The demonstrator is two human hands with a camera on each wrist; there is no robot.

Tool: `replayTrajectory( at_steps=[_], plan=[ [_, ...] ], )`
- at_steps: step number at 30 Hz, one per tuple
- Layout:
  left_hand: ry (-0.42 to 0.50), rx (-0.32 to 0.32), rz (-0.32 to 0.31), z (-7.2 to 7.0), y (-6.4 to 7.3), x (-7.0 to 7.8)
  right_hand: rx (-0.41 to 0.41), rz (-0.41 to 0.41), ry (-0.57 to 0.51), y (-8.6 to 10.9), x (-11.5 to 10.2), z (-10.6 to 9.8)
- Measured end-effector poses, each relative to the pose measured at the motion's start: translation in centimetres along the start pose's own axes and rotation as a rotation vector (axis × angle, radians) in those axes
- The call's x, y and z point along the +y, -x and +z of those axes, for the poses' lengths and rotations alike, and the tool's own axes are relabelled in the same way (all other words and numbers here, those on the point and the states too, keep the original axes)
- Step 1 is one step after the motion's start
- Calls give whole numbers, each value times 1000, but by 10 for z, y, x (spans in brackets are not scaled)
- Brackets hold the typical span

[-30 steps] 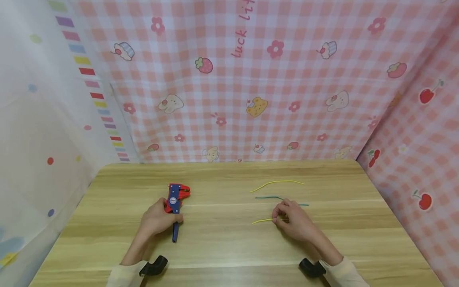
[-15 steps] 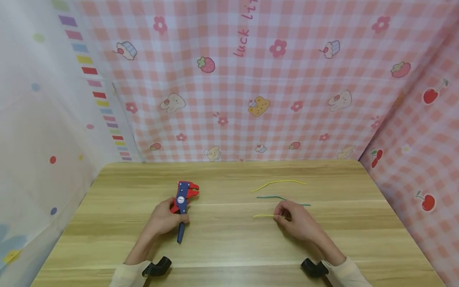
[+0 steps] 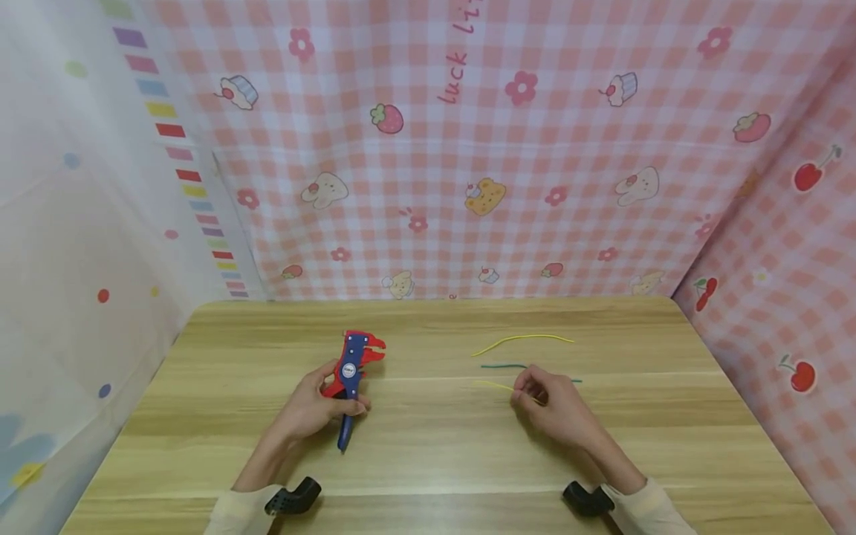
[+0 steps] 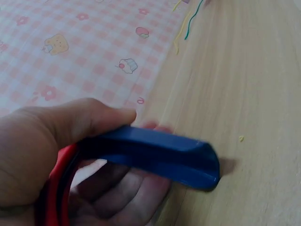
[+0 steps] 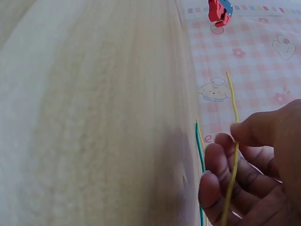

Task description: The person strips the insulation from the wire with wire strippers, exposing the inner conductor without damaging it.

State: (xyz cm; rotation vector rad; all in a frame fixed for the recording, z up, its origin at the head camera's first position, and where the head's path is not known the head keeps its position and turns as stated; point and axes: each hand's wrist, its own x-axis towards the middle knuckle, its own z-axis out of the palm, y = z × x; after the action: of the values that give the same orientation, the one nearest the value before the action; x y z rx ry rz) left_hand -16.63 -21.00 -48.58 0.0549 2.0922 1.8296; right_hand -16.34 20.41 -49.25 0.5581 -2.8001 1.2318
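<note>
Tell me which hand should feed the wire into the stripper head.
Right, probably. The right hand already pinches the yellow wire, clear of the table; the left hand has its grip round the wire stripper handles.

**Both hands low, fingers closed**

We see the left hand (image 3: 314,405) in front of the body, with its forearm coming up from the lower edge in a pale sleeve. Its fingers are curled and the thumb lies across the top, so the hand grips a tool (image 3: 352,371). In the left wrist view the palm faces up and the fingers (image 4: 117,193) are bent under the handle.

The right hand (image 3: 551,405) is further to the right, at about the same height, knuckles up. Its thumb and forefinger pinch a wire (image 5: 233,155); the other fingers (image 5: 214,193) are bent loosely toward the palm. Both forearms point forward and slightly inward.
</note>
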Motion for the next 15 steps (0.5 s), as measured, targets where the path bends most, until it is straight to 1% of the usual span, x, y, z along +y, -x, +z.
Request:
replayTrajectory(
  at_steps=[2,5,9,11,14,15],
  plan=[
    [59,-66,13,0,0,1,25,7,-12,0,-1,0],
    [96,-139,15,1,0,3,57,3,-28,0,-1,-1],
    [95,-182,-5,5,3,7,84,-18,-44,0,-1,-1],
    [119,-205,-16,8,4,8,89,-21,-55,0,-2,-1],
    [136,-230,-18,14,5,8,92,-21,-68,0,-2,-1],
    [133,-234,-9,15,5,8,94,-22,-71,0,-3,-1]
  ],
)
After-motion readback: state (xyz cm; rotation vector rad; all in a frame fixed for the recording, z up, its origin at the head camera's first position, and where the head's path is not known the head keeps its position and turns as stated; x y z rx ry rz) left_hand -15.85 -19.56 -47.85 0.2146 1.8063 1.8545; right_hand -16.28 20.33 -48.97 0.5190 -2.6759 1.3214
